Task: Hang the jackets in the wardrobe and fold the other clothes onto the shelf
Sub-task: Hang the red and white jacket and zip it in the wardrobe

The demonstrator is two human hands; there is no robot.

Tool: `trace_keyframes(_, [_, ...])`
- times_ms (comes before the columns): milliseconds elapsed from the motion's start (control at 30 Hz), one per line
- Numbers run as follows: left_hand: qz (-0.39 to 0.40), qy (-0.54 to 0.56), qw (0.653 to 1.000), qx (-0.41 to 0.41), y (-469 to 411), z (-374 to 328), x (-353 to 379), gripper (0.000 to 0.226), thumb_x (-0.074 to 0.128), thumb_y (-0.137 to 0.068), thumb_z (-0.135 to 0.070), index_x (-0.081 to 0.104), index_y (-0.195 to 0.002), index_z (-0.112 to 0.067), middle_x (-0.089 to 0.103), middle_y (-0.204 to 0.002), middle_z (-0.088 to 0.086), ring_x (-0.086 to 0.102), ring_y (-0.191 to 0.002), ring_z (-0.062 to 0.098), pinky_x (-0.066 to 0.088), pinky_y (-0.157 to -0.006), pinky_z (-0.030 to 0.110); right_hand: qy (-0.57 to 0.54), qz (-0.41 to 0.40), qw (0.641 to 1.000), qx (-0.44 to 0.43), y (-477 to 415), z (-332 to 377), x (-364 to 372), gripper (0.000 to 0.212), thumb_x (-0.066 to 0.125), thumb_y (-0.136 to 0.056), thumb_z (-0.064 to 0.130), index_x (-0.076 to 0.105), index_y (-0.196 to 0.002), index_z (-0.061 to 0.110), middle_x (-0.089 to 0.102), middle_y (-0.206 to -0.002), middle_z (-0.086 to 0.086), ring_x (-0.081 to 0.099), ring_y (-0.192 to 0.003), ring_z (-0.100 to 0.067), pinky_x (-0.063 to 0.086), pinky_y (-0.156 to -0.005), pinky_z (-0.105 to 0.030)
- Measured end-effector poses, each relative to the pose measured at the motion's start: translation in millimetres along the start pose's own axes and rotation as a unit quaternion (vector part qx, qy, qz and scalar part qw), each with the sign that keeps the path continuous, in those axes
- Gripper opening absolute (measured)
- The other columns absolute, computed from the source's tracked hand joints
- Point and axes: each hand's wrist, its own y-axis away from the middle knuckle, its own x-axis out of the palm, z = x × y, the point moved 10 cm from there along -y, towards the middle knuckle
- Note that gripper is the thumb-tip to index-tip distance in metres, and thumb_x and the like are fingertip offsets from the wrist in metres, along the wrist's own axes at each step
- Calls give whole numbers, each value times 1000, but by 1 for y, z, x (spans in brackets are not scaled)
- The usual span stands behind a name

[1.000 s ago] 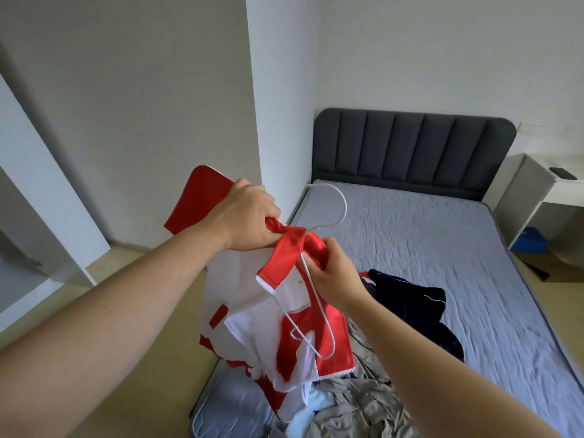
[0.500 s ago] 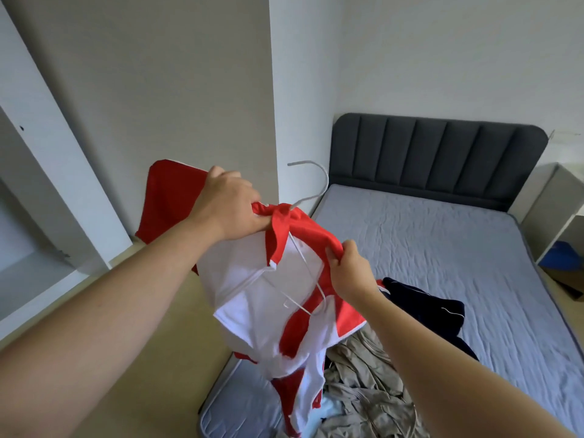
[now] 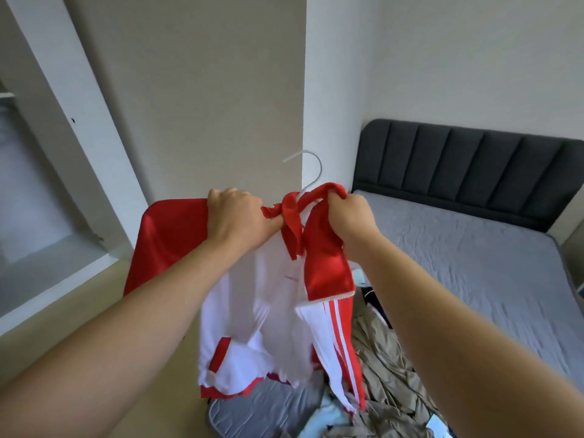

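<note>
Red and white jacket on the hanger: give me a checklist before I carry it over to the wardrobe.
1. Left hand grips the red and white track jacket near its collar: ok.
2. Right hand grips the collar's other side: ok.
3. White wire hanger hook pokes free above the collar: ok.
4. Hanger seated in both shoulders: cannot tell, fabric hides it.
5. White wardrobe rail free: cannot tell, out of view.

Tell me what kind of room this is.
Most likely a bedroom: a bed with a dark padded headboard, a heap of clothes at its near end, and an open white wardrobe on the left.
</note>
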Motion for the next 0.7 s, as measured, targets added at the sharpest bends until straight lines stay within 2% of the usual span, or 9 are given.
trace_keyframes(100, [39,90,990,-100,10,31,12,79,22,-75,-84,53,-49,-16,47,-49,-3,47,-65,28,25,-72,37,-229,183,954,67,23,11,43,28,48,-92,15,68,-101,-2,71,-93,-19,70,-69,-36,57,-56,-36])
trace_keyframes(167, [43,159,975,-151,18,52,17,70,30,-73,-78,51,-51,-14,43,-48,-4,46,-64,29,29,-72,36,-249,257,933,37,30,21,56,35,45,-82,7,73,-101,-3,73,-100,-19,71,-80,-39,60,-65,-43])
trace_keyframes(200, [36,191,965,-177,23,63,16,68,34,-74,-75,49,-50,-13,42,-47,-3,47,-64,31,31,-70,35,-189,261,947,-11,29,26,56,37,44,-79,1,76,-97,2,74,-97,-14,72,-84,-34,61,-69,-44])
trace_keyframes(267, [20,242,945,-220,32,81,14,69,38,-75,-73,43,-48,-10,39,-43,1,46,-59,35,31,-61,34,84,190,959,-194,28,43,48,40,45,-76,-4,78,-93,13,73,-91,-3,70,-87,-24,59,-77,-41])
trace_keyframes(367, [-1,295,919,-263,41,102,8,70,39,-73,-74,37,-46,-10,40,-39,1,36,-50,27,27,-51,33,348,18,856,-382,40,61,51,26,61,-80,11,73,-102,16,63,-104,-5,55,-99,-32,44,-84,-39])
trace_keyframes(467, [-9,331,901,-281,46,120,2,64,39,-70,-74,42,-45,-14,38,-40,-1,30,-49,23,25,-51,34,349,-77,827,-435,51,72,59,25,61,-78,14,62,-103,16,57,-108,-5,49,-102,-33,29,-84,-38])
trace_keyframes(567, [-12,320,903,-287,52,139,-6,63,41,-72,-73,41,-46,-16,34,-41,0,27,-45,17,22,-50,34,321,-34,839,-439,52,82,82,19,50,-85,17,51,-104,18,61,-86,7,57,-82,-28,19,-80,-35])
trace_keyframes(667, [-7,305,905,-296,63,161,-8,66,51,-81,-65,31,-47,-12,32,-41,0,27,-44,16,21,-49,32,300,20,848,-437,52,87,107,29,41,-88,16,50,-116,16,68,-75,1,59,-70,-32,25,-80,-34])
trace_keyframes(700, [-5,300,905,-302,67,168,-9,65,53,-83,-62,32,-48,-12,32,-41,-1,27,-45,16,21,-49,32,294,28,846,-445,55,89,116,24,44,-89,13,55,-110,14,68,-77,-3,59,-71,-35,27,-77,-34])
